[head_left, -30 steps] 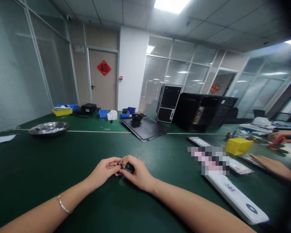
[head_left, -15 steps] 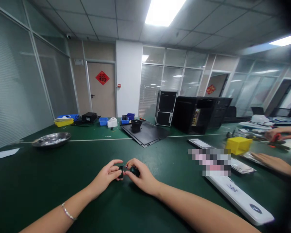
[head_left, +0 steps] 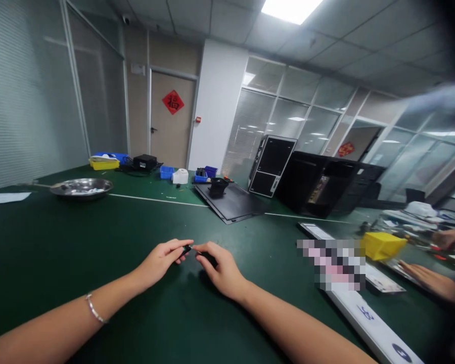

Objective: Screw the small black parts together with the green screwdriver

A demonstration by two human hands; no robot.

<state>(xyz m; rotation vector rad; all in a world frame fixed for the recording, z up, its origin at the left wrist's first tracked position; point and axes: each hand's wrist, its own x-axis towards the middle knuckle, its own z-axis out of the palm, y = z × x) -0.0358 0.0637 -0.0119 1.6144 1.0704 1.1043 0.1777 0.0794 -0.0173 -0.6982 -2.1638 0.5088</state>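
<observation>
My left hand [head_left: 161, 262] pinches a small black plastic part [head_left: 185, 249] between thumb and fingers. My right hand [head_left: 220, 268] holds a second small black part [head_left: 209, 259], which its fingers partly hide. The two parts are close together above the green table mat [head_left: 41, 237], and a thin metal bit seems to lie between them. A silver bracelet [head_left: 94, 308] circles my left wrist.
A co-worker's hands [head_left: 428, 280] work at the right near a yellow box [head_left: 382, 246]. A long white board [head_left: 367, 328] lies to my right. Farther off are a steel bowl [head_left: 81, 187], a black panel [head_left: 231, 202] and computer cases [head_left: 314, 184].
My hands have drawn slightly apart, and the two black parts are now held a little higher. The whole view has tilted as my head turned.
</observation>
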